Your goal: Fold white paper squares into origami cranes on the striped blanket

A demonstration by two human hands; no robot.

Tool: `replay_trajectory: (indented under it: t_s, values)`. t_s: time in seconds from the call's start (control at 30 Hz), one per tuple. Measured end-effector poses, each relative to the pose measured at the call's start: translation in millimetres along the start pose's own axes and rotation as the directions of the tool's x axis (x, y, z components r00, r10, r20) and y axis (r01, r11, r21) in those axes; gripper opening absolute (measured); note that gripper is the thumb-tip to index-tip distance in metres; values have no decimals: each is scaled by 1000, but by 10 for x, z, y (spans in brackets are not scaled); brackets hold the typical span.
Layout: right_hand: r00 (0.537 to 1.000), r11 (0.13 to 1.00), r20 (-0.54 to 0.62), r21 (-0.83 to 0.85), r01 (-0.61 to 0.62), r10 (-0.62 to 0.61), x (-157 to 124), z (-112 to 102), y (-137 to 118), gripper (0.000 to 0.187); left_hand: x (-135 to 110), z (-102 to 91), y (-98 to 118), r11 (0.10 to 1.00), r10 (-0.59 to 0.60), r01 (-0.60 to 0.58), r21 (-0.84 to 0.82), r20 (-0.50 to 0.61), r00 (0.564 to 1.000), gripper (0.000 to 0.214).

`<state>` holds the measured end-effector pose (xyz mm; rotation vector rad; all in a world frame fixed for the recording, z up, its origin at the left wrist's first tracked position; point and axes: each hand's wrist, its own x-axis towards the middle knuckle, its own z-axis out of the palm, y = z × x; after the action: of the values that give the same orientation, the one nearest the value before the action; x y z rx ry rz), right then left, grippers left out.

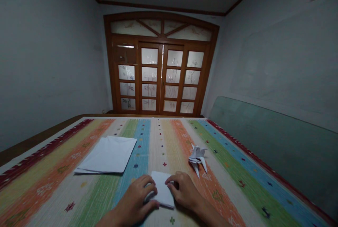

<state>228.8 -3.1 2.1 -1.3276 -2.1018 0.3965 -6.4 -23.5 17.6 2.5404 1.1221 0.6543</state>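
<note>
A small folded piece of white paper (pixel 161 188) lies on the striped tablecloth at the near middle. My left hand (pixel 138 199) grips its left side, fingers curled at the upper part and thumb by the lower edge. On the other side, my right hand (pixel 183 190) has its bent fingers and thumb closed at the paper's upper right edge. The paper's side edges are partly hidden by my fingers. To the right of my right hand stands a folded white paper figure (pixel 197 157) with several pointed parts.
A stack of white paper sheets (pixel 109 155) lies to the left, beyond my left hand. The striped tablecloth (pixel 155 142) covers the table. A pale green backrest (pixel 264 139) runs along the right side. Wooden doors with glass panes (pixel 161 75) stand behind the table's far edge.
</note>
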Motion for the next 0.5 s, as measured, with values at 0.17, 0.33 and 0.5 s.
replay_trajectory:
  t_s: [0.17, 0.33, 0.5]
  values:
    - [990, 990, -10, 15, 143, -143, 15, -55, 36, 24, 5, -18, -12, 996, -56, 56, -71, -1, 998, 23]
    - [965, 959, -7, 108, 263, -264, 17, -33, 85, 37, 22, -23, -28, 992, -77, 78, -100, 17, 997, 23]
    - [964, 954, -1, 143, 262, -264, -5, 17, 145, 48, 7, -8, -41, 997, -24, 23, -76, -13, 1000, 11]
